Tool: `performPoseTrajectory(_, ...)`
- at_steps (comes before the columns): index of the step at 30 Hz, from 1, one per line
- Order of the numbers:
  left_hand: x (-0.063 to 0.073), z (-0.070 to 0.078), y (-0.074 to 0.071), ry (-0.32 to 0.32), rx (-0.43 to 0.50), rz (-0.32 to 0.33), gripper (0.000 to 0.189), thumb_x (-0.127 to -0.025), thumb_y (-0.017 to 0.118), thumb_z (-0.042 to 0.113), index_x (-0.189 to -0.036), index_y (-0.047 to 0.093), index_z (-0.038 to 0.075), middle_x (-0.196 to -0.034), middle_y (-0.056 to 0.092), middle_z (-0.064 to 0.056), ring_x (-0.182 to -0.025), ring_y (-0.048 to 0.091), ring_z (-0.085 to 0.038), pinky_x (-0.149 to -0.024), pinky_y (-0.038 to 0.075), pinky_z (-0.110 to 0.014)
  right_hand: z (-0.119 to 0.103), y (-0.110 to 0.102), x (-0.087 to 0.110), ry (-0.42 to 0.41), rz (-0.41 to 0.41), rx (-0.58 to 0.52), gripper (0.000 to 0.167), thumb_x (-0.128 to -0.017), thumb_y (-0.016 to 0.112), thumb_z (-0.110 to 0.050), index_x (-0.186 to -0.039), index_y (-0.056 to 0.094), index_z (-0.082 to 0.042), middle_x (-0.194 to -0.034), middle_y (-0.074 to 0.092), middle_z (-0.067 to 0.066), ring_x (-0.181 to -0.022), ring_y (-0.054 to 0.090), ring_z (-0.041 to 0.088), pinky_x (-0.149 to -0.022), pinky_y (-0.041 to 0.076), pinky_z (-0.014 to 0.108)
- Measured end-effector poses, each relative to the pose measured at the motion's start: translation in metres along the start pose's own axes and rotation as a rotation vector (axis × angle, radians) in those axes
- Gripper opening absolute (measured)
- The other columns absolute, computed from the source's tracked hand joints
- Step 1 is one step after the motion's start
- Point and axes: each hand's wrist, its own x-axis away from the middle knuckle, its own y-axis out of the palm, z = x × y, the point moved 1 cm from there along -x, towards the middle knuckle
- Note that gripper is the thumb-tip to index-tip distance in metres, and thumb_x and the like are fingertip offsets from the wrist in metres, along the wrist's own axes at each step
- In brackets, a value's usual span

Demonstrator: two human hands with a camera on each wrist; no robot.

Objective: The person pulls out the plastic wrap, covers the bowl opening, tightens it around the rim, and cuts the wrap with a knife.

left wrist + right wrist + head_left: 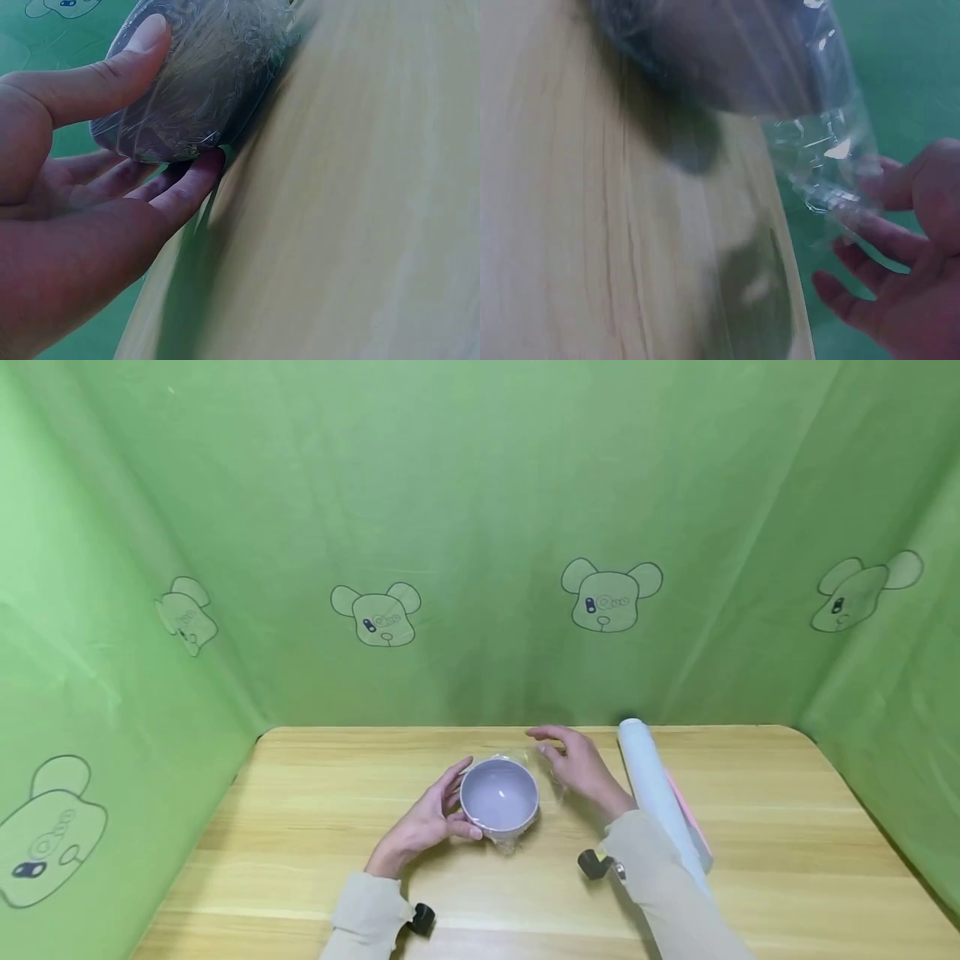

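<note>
A greyish-purple bowl (pixel 499 795) stands upright on the table, with clear cling film (pixel 817 161) wrapped against its outside. My left hand (pixel 429 817) grips the bowl from the left, thumb near the front and fingers around the far side. In the left wrist view the film looks crumpled under that thumb (pixel 146 45). To the right of the bowl, my right hand (pixel 581 766) pinches a loose flap of the film between thumb and index finger. The flap stretches from the bowl's rim to those fingertips; the other fingers are loosely bent.
A long white roll (pixel 660 793) lies at the right, partly under the right forearm. A flat pink item (pixel 686 814) shows beside it. The wooden table (pixel 285 827) meets a green curtain (pixel 480 527) at its back edge, with more curtain on both sides.
</note>
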Motion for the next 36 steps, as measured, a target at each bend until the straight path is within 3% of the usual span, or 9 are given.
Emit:
performPoseTrajectory(5,0.0,0.0,0.0,-0.008,0.005,0.018,0.101,-0.073,0.074,-0.023,-0.158,0.025,-0.001,-0.161,0.032,-0.025,-0.147,0.033,-0.043,-0.113,0.044,-0.04,0.005,0.0,-0.005,0.034,0.027,0.026,0.023,-0.094,0.065,0.006,-0.112,0.076,-0.004,-0.113,0.071,0.016,-0.105,0.067,0.034,-0.092,0.059,0.046)
performPoseTrajectory(11,-0.001,0.0,0.001,0.006,-0.01,0.028,0.099,-0.073,0.074,-0.023,-0.157,0.027,-0.003,-0.16,0.032,-0.026,-0.147,0.034,-0.044,-0.113,0.044,-0.041,0.005,-0.002,-0.014,0.052,0.059,0.024,0.018,-0.094,0.068,0.003,-0.104,0.079,-0.008,-0.11,0.072,0.012,-0.102,0.066,0.031,-0.089,0.059,0.044)
performPoseTrajectory(19,-0.002,-0.003,0.001,0.001,-0.045,0.053,0.099,-0.072,0.077,-0.021,-0.156,0.027,-0.003,-0.16,0.033,-0.026,-0.147,0.034,-0.043,-0.115,0.041,-0.044,0.021,0.012,-0.01,0.133,-0.074,-0.04,0.01,-0.091,0.073,-0.001,-0.098,0.079,-0.006,-0.102,0.075,0.011,-0.093,0.067,0.023,-0.083,0.059,0.036)
performPoseTrajectory(22,-0.002,-0.003,0.0,0.005,-0.043,0.055,0.1,-0.072,0.077,-0.02,-0.156,0.027,-0.003,-0.16,0.032,-0.026,-0.147,0.033,-0.043,-0.115,0.04,-0.044,0.023,0.019,-0.007,0.098,-0.104,-0.021,0.011,-0.09,0.073,0.001,-0.096,0.079,-0.006,-0.096,0.076,0.008,-0.088,0.067,0.02,-0.082,0.058,0.034)
performPoseTrajectory(26,-0.001,-0.003,-0.001,0.008,-0.04,0.058,0.1,-0.072,0.077,-0.021,-0.156,0.027,-0.003,-0.16,0.033,-0.027,-0.147,0.034,-0.044,-0.115,0.04,-0.044,0.021,0.024,-0.004,-0.014,-0.156,0.045,0.012,-0.089,0.072,0.004,-0.095,0.079,-0.005,-0.091,0.076,0.006,-0.084,0.068,0.019,-0.081,0.06,0.036)
performPoseTrajectory(29,-0.002,-0.004,-0.001,0.019,-0.044,0.063,0.1,-0.071,0.078,-0.021,-0.156,0.028,-0.004,-0.159,0.033,-0.027,-0.146,0.034,-0.045,-0.115,0.041,-0.043,0.02,0.021,-0.001,-0.047,-0.179,0.049,0.014,-0.091,0.071,0.003,-0.101,0.078,-0.003,-0.099,0.075,0.011,-0.091,0.07,0.025,-0.086,0.061,0.041)
performPoseTrajectory(33,-0.002,-0.005,-0.001,0.016,-0.053,0.063,0.1,-0.071,0.079,-0.02,-0.156,0.028,-0.004,-0.159,0.034,-0.026,-0.145,0.036,-0.043,-0.114,0.042,-0.04,0.021,0.003,0.004,0.027,-0.173,-0.002,0.026,-0.098,0.067,-0.01,-0.123,0.071,-0.001,-0.126,0.067,0.021,-0.113,0.065,0.04,-0.1,0.054,0.053)
performPoseTrajectory(36,-0.002,-0.004,-0.002,0.016,-0.044,0.055,0.1,-0.071,0.078,-0.02,-0.156,0.027,-0.004,-0.159,0.034,-0.026,-0.146,0.036,-0.043,-0.114,0.042,-0.04,0.013,-0.018,0.008,0.061,-0.128,-0.003,0.033,-0.103,0.062,-0.016,-0.131,0.064,0.002,-0.136,0.061,0.025,-0.121,0.061,0.046,-0.103,0.051,0.057)
